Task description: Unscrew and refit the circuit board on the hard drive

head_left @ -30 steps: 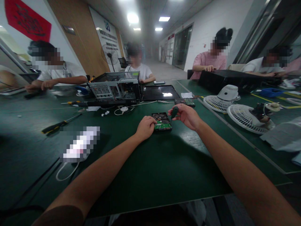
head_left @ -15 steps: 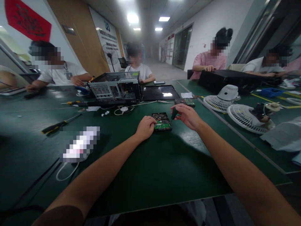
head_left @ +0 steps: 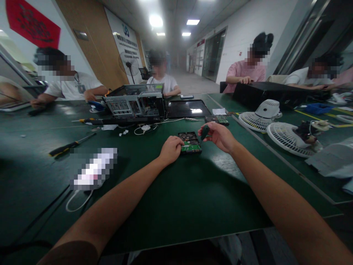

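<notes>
Touching hard drive (head_left: 190, 137): left hand (head_left: 171, 150), fingers bent at its left edge; I cannot tell if they grip it.
Holding screwdriver (head_left: 204, 132): right hand (head_left: 220, 137), fingers pinched closed around the dark green handle.
Screwdriver's long axis: steeply slanted, tip down toward the hard drive's right edge; contact unclear.
Hard drive's place: flat on the bench (head_left: 187, 198), well in from the near edge, green board (head_left: 191, 148) facing that edge.

The drive (head_left: 188, 137) is coloured black, its board (head_left: 191, 148) green, the screwdriver (head_left: 204, 131) dark green. The green table (head_left: 190, 198) is crossed by yellow lines (head_left: 343, 126); the red banner (head_left: 33, 24) is inscribed in black.
</notes>
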